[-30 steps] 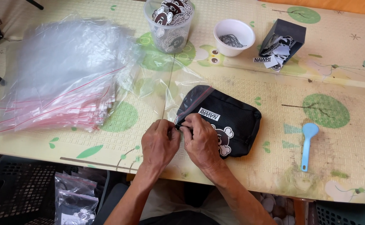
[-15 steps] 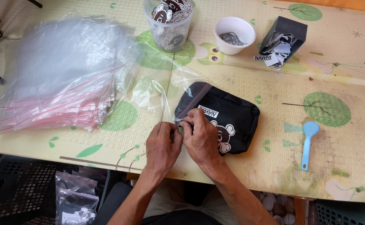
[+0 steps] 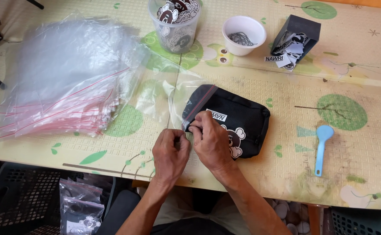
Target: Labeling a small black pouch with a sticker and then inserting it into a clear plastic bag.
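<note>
A black fabric pouch (image 3: 242, 119) with a white label and a white cartoon skull patch lies on the patterned table mat (image 3: 355, 152). Its left end sits inside the mouth of a clear zip bag (image 3: 177, 98) with a red seal strip. My right hand (image 3: 212, 141) rests on the pouch's near left corner and pinches the bag's edge there. My left hand (image 3: 169, 154) is right beside it, fingers curled on the same bag edge.
A thick stack of clear zip bags (image 3: 64, 78) lies at left. At the back stand a clear tub of patches (image 3: 175, 21), a white bowl (image 3: 244, 34) and a dark box of labels (image 3: 294, 39). A blue scoop (image 3: 321, 148) lies at right. Packed bags (image 3: 79, 209) sit in a crate below.
Both hands and the pouch have shifted slightly; the bag's mouth has been worked a little further over the pouch's left end.
</note>
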